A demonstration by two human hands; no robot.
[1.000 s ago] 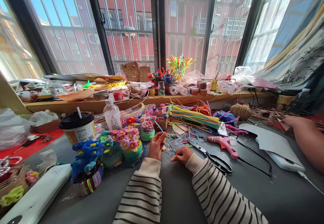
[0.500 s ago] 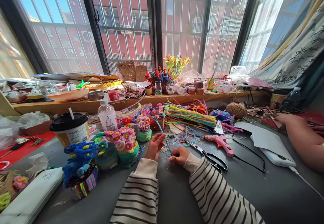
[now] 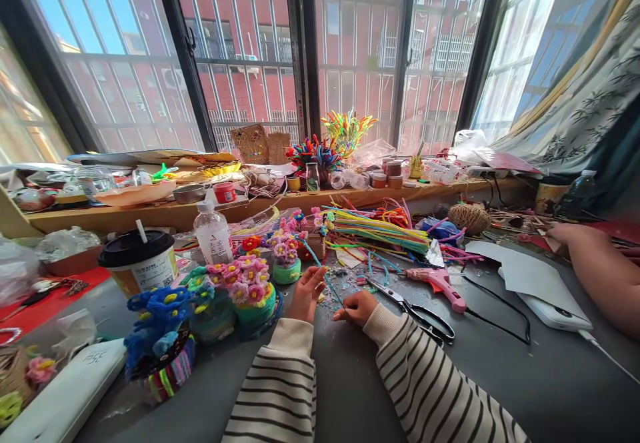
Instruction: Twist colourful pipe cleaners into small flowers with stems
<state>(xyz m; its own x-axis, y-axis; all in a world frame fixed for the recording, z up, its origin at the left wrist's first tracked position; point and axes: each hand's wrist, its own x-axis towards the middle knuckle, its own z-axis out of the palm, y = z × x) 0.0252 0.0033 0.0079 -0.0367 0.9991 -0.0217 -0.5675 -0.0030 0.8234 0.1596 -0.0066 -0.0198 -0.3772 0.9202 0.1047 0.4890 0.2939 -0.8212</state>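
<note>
A thin light-blue pipe cleaner (image 3: pixel 314 255) slants between my two hands above the grey table. My left hand (image 3: pixel 306 295) pinches it partway along, and its upper end sticks out past the fingertips. At the lower end my right hand (image 3: pixel 357 308) is closed on it with thumb and finger. Bits of blue and pale fluff lie on the table around the hands. Just right of my right hand rest black-handled scissors (image 3: pixel 415 311) and a pink glue gun (image 3: pixel 440 287). Pink pipe-cleaner flowers in a green pot (image 3: pixel 255 306) stand left of my left hand.
Blue pipe-cleaner flowers (image 3: pixel 159 303), a lidded cup (image 3: pixel 140 263) and a water bottle (image 3: pixel 213 233) stand to the left. A bundle of coloured pipe cleaners (image 3: pixel 375 228) lies behind the hands. At right are a white power bank (image 3: pixel 555 309) and another person's arm (image 3: pixel 600 269).
The view has shifted slightly. My hands still hold the pipe cleaner, tilted a little more, with the right hand's fingers moved slightly along its lower end.
</note>
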